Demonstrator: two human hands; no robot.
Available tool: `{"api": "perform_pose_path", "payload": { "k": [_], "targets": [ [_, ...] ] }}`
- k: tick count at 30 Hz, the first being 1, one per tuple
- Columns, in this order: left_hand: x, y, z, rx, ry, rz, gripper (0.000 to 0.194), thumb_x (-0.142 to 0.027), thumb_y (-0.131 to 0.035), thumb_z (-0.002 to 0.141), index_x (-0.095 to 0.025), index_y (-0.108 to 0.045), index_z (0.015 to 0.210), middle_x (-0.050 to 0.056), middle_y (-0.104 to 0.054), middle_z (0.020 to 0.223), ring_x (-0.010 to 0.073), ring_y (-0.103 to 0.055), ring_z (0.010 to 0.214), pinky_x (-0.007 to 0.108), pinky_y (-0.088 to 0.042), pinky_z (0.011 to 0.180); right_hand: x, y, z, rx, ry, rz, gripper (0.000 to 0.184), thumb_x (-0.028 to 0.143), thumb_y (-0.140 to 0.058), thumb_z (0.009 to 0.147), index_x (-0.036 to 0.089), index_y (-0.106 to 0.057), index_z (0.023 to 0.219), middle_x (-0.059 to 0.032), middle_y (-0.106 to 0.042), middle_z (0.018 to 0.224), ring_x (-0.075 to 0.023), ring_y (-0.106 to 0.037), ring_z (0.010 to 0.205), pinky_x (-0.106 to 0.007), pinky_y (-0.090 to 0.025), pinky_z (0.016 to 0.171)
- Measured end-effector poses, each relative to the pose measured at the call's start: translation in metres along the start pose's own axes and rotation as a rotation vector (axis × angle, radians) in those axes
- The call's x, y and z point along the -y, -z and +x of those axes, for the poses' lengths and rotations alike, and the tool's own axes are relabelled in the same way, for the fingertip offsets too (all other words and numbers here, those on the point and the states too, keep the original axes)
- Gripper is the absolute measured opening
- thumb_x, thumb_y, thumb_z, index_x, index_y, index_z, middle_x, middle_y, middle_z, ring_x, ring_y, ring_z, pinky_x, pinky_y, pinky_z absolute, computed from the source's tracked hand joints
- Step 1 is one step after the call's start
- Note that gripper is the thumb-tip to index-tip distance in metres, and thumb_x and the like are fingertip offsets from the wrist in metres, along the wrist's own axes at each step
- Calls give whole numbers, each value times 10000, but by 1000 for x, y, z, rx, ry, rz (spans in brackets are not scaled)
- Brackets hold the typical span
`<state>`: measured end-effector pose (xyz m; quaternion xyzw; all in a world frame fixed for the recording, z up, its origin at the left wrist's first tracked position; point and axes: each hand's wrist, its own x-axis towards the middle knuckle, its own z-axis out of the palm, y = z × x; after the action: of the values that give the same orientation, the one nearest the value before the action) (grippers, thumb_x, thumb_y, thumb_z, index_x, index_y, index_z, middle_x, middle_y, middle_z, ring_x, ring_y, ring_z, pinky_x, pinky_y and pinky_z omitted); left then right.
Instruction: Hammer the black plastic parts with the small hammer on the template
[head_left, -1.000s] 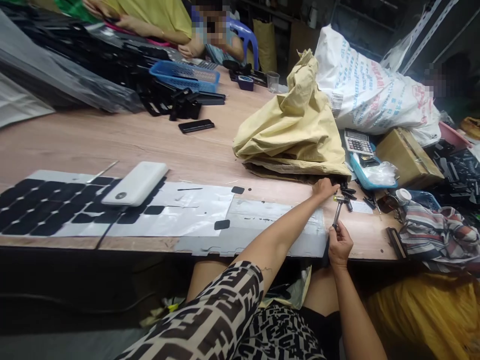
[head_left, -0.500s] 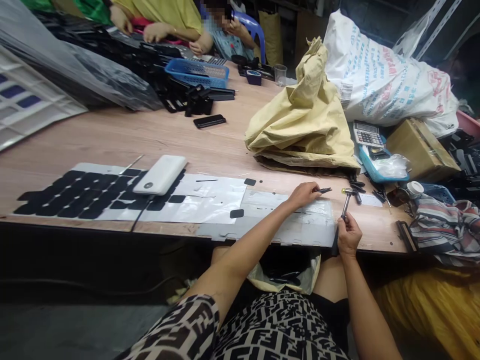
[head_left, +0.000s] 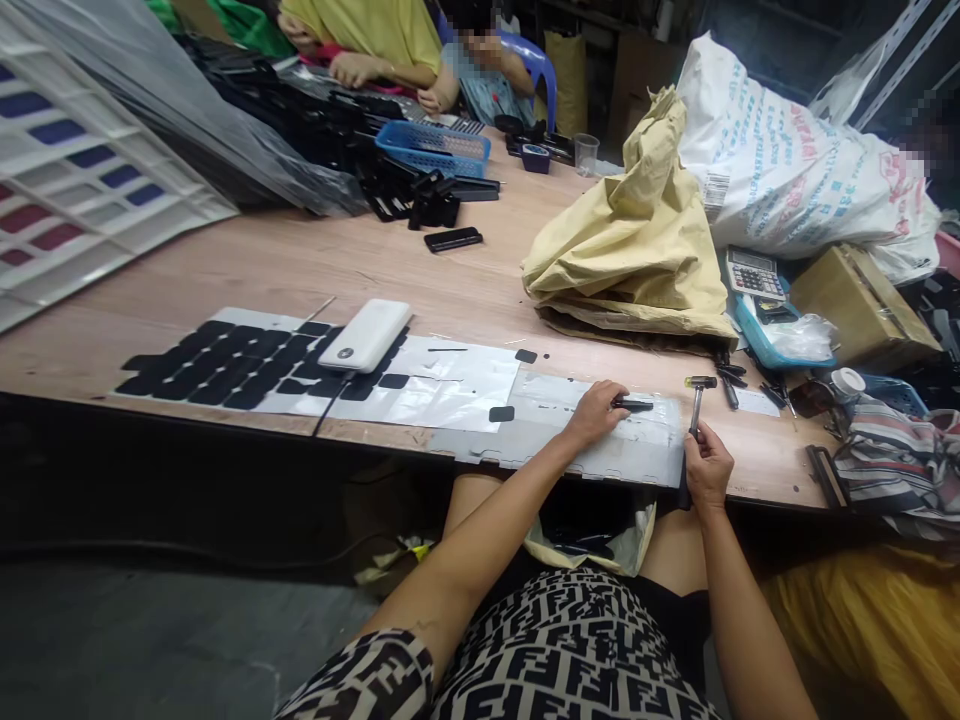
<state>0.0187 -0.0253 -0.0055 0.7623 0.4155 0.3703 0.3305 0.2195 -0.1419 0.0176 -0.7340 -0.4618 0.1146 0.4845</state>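
Observation:
My left hand (head_left: 598,412) is closed on a slim black part (head_left: 636,405), its exact kind too small to make out, just above the grey-white work mat (head_left: 555,455). In my right hand (head_left: 709,465), fingers wrapped round the handle, a small hammer (head_left: 700,386) stands head up at the mat's right end. The hammer head has a yellowish face at one end. To the left, a white sheet (head_left: 472,385) carries rows of black rounded-square pads (head_left: 225,365). A white power bank (head_left: 367,335) with a cable lies on that sheet.
A yellow sack (head_left: 637,260) stands beyond the mat. At right are a calculator (head_left: 752,272), a blue tray (head_left: 787,345), a cardboard box (head_left: 862,300) and striped cloth (head_left: 885,445). Across the table are black parts, a blue basket (head_left: 435,150) and other people. An open bag (head_left: 592,545) hangs at my lap.
My left hand has moved back from near the hammer and lowered the black part over the mat. My right hand still holds the hammer upright. The camera view has shifted left.

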Motion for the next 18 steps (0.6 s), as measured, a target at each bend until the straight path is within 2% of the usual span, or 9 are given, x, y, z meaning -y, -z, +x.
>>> {"api": "perform_pose_path", "payload": {
  "k": [4,7,10,15,18],
  "targets": [
    [4,2,5,26,39,-45,367,-112,-732,717,-190,-652,1067,16,-651,897,193,-591,903,329,-491,833,-1,-1,0,27,7,-8,502,415,-622,803,103,-715,1186,-27,-607,777,-104,-469,584,-242,-476,596],
    [3,1,6,40,57,-20,258,-146,-729,732,-189,-689,983,22,-650,896,193,-588,917,333,-487,860,1,1,-1,69,45,-10,488,407,-622,811,104,-714,1181,-33,-614,786,-115,-492,600,-255,-487,609],
    [2,0,7,62,54,15,130,-170,-698,777,-188,-711,905,32,-639,904,198,-577,962,340,-477,894,7,6,-7,121,141,-56,440,375,-610,829,129,-713,1178,-37,-624,804,-121,-499,610,-265,-491,624],
    [2,-3,7,68,64,43,107,-157,-678,804,-192,-706,902,40,-610,922,205,-547,1002,348,-470,919,24,9,-24,240,306,-154,360,319,-574,862,162,-712,1155,-25,-617,767,-131,-509,603,-271,-487,634],
    [0,-4,6,64,67,49,115,-144,-672,810,-189,-691,913,44,-599,942,207,-528,1013,351,-465,925,29,6,-31,253,404,-201,343,284,-563,867,167,-708,1155,-37,-637,785,-145,-542,625,-277,-490,653]
  ]
}}
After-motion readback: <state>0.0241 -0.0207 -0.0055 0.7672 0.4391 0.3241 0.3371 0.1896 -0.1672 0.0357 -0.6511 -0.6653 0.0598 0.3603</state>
